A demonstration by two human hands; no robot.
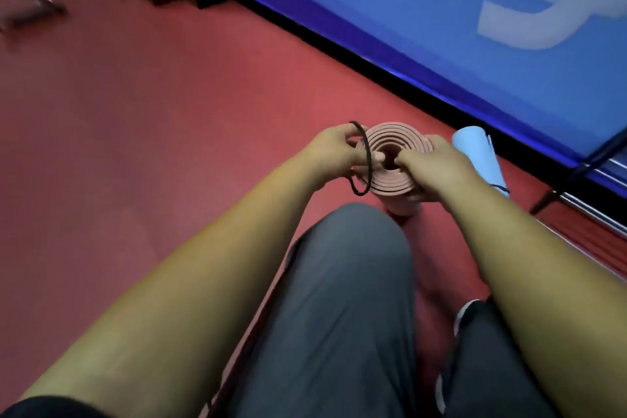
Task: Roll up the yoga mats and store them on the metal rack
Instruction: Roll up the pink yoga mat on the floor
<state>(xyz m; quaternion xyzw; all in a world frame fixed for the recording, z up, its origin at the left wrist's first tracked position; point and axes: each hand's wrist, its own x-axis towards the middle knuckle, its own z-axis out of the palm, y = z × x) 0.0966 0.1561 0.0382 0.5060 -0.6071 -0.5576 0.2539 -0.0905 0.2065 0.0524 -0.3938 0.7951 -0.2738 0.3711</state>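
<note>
A rolled pink yoga mat point(393, 142) stands upright on its end on the red floor, its spiral top facing me. My left hand point(334, 151) pinches a black elastic loop point(366, 159) at the roll's left side. My right hand point(429, 161) grips the roll's top right edge, its fingers reaching toward the centre of the spiral. A rolled light blue mat point(478, 156) lies on the floor just right of the pink roll, with a dark band round its near end.
A blue banner wall point(441, 27) with white lettering runs along the right. Chrome bars of a metal frame point(590, 210) sit at the right edge. My knees in grey trousers point(346, 282) fill the foreground. Dark furniture legs point(34, 3) stand far left.
</note>
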